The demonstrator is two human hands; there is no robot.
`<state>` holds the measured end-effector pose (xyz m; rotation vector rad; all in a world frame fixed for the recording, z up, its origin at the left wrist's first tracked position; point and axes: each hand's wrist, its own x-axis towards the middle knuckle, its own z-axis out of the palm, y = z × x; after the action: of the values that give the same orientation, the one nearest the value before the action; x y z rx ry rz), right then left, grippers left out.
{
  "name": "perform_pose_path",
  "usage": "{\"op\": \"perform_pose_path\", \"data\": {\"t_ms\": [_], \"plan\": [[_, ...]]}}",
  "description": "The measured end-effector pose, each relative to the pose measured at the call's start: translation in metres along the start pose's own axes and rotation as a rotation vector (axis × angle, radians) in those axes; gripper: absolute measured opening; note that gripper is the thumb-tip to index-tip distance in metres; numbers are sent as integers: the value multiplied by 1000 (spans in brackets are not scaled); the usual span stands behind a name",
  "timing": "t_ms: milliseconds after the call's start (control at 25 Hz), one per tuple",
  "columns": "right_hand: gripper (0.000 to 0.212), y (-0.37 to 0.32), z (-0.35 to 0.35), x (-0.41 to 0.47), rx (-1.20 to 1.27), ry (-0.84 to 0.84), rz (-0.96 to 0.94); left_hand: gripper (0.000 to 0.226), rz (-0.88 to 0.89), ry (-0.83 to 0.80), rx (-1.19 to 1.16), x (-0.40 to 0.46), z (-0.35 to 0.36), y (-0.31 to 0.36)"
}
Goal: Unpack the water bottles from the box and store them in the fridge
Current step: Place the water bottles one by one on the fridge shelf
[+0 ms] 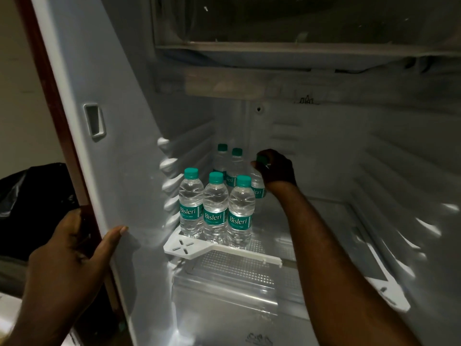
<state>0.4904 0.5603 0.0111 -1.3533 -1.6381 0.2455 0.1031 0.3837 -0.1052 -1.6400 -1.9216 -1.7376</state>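
Fridge (129, 151) interior fills the view, white-walled and dim, lit from low on the left so the ribbed left wall and the clear shelf (252, 248) glare while the right side and the upper compartment stay dark. Beyond the fridge's left edge lie a pale room wall and a black, shiny mass (bag or cloth, hard to say). Six bottles stand on the shelf in its far-left corner, all upright with long axes vertical and teal caps up. Three form the near row, touching side by side: left bottle (191, 203), middle bottle (215, 208), right bottle (241, 212), their "Bisleri" labels facing the camera. Behind them two back bottles (227, 158) are largely hidden, only caps and shoulders showing. The sixth bottle (258, 188) stands just right of those, behind the near row; the right hand (277, 168) reaches in from the near right and its fingers close over the cap and neck, hiding most of the top. The left hand (72, 245) grips the fridge's near-left front edge, thumb on the inner face and fingers wrapped round the outside, out of sight. Below the shelf a clear drawer (224, 293) shows faintly. The box is not in view.
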Motion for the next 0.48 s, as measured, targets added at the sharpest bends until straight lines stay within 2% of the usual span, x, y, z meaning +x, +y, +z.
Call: {"op": "perform_pose_path", "data": {"t_ms": [240, 360, 480], "plan": [[31, -5, -32, -44, -12, -52, -32, 57, 3, 11, 29, -10, -4, 45], [33, -13, -38, -62, -14, -69, -40, 42, 25, 3, 55, -19, -12, 81], [34, -21, -43, -73, -22, -72, -27, 41, 42, -1, 59, -24, -17, 104]]}}
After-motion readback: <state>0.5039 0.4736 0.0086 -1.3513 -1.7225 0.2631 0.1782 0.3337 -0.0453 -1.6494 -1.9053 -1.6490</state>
